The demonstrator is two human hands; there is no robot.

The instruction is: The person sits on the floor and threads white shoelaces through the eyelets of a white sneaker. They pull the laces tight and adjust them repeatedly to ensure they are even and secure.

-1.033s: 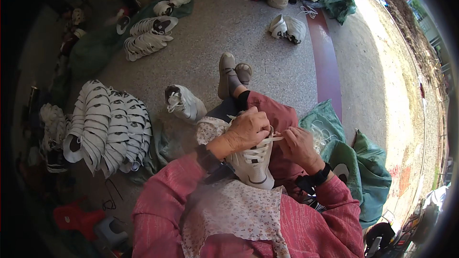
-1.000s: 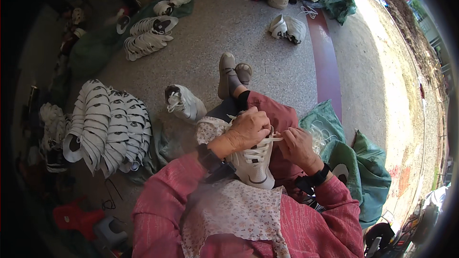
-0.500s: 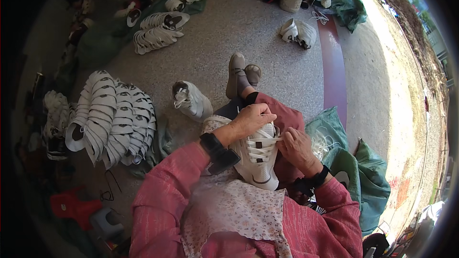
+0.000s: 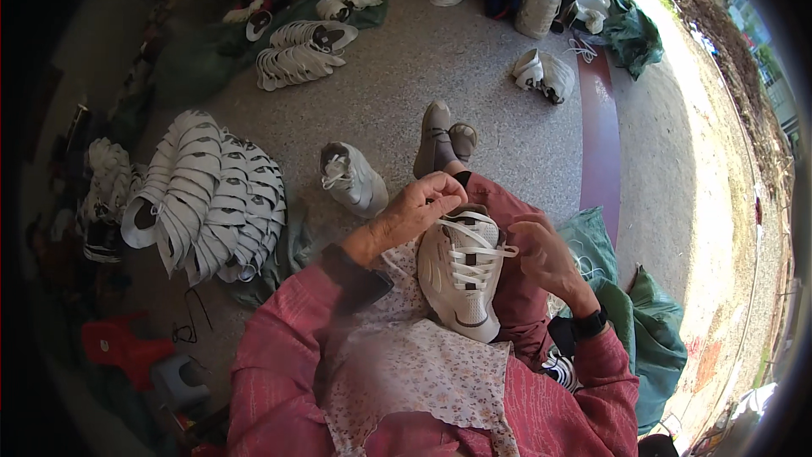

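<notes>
A white sneaker (image 4: pixel 461 279) rests on my lap, toe toward me, its white shoelace (image 4: pixel 476 250) crossing the tongue in several rows. At the sneaker's collar, my left hand (image 4: pixel 414 213) is closed in a pinch on the shoelace; its fingertips partly hide the grip. To the right of the laces, my right hand (image 4: pixel 548 261) is open with bent fingers, close to a lace loop that sticks out at the sneaker's side. A second laced white sneaker (image 4: pixel 353 179) stands on the floor beyond my left forearm.
Stacked white shoe uppers (image 4: pixel 207 199) stand at the left, with another row (image 4: pixel 304 55) farther off. A red stool (image 4: pixel 127 349) is at the lower left. Green sacks (image 4: pixel 655 330) lie at my right, near loose white laces (image 4: pixel 589 269). More uppers (image 4: pixel 545 74) lie ahead on the floor.
My left hand has shifted left and up from the laces toward the sneaker's collar. My right hand has let go of the shoelace and moved right. The view has swung slightly left.
</notes>
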